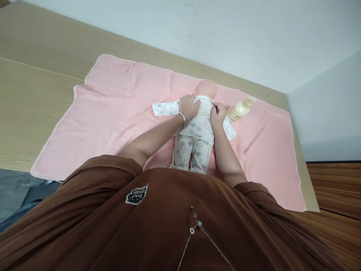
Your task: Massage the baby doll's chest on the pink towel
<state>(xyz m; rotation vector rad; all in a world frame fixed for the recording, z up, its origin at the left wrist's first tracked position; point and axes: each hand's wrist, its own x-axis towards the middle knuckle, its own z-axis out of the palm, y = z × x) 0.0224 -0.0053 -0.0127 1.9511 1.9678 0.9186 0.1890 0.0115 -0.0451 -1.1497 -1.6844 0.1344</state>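
Observation:
A baby doll [197,130] in a white printed top and trousers lies on its back on a pink blanket [118,113], head toward the wall. My left hand [188,106], with a bracelet at the wrist, rests curled on the doll's shoulder and upper chest, gripping the top there. My right hand [217,114] pinches the fabric of the top at the doll's other side, near the collar. One empty sleeve of the top [165,108] sticks out flat to the left.
A pale yellow pump bottle [239,110] lies on the blanket just right of the doll. The blanket covers a light wooden table [36,109] against a white wall. Wooden floor [335,188] shows at the right.

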